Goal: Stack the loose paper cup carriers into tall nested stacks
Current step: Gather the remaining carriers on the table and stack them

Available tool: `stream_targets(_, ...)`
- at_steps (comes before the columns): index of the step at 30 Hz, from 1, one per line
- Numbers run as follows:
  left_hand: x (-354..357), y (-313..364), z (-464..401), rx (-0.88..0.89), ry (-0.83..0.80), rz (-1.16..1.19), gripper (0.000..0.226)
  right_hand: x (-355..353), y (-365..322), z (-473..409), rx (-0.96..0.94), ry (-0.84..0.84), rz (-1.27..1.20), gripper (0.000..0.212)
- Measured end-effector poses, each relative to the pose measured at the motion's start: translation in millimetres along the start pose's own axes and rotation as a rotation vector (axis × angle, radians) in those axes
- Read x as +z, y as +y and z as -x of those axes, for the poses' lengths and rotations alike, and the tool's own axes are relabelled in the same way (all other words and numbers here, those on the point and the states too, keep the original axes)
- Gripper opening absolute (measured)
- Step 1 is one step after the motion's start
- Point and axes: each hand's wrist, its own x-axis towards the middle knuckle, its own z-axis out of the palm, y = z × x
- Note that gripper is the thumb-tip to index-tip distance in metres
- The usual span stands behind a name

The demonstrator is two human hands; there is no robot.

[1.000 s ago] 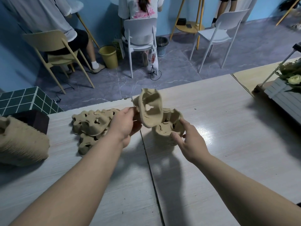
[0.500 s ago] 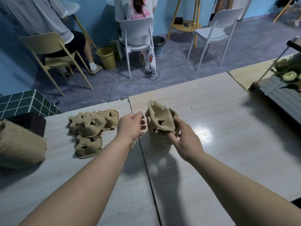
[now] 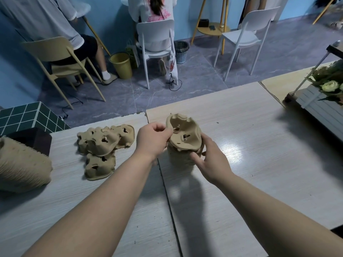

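Two bare hands meet at a short stack of brown paper cup carriers [image 3: 182, 156] that stands upright on the pale wood table [image 3: 241, 164]. One more carrier, the top carrier [image 3: 183, 133], sits tilted on the stack, its hollow side turned up and toward the camera. The left hand [image 3: 151, 140] has its fingers curled and pinches the left edge of the top carrier. The right hand [image 3: 209, 156] is at the right side of the stack, with its thumb against the front of the stack and its fingers going round behind, so it holds the stack.

To the left of the hands, a little way off, lies a loose pile of carriers [image 3: 105, 143] on the table, some on top of others and one nearer the camera. At the far left edge lies a big long stack [image 3: 20, 167] on its side. Behind it sits a dark box [image 3: 35, 139] and a green tiled block [image 3: 27, 115].

At the right edge stands a grey crate with pale flowers [image 3: 330, 86]. Past the table, people sit on chairs on a grey floor, beside a yellow bin [image 3: 120, 64].
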Motion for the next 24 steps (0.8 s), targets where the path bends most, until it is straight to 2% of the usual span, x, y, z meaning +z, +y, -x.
stream_targets(3, 1, -4, -2, -0.062, -0.03, 0.119, 0.019, -4, 0, 3, -0.003, 0.024, -0.032, 0.065)
stream_targets(8, 2, -22, -9, -0.098, -0.021, 0.127, 0.01, -5, 2, 2, 0.032, 0.02, -0.046, 0.094)
stream_targets(12, 1, -39, -14, -0.036, 0.017, 0.001, 0.006, -6, 1, -1, -0.013, 0.005, -0.028, 0.086)
stream_targets(16, -3, -52, -17, -0.047, -0.036, -0.122, 0.034, -7, -2, -3, -0.062, -0.021, -0.043, 0.081)
stream_targets(19, -3, -52, -13, -0.08, -0.116, -0.106, 0.04, -7, -4, -4, -0.085, -0.019, -0.041, 0.08)
stream_targets(24, -9, -52, -10, -0.093, -0.141, -0.087, 0.04, -3, -4, -2, -0.061, -0.012, -0.049, 0.077)
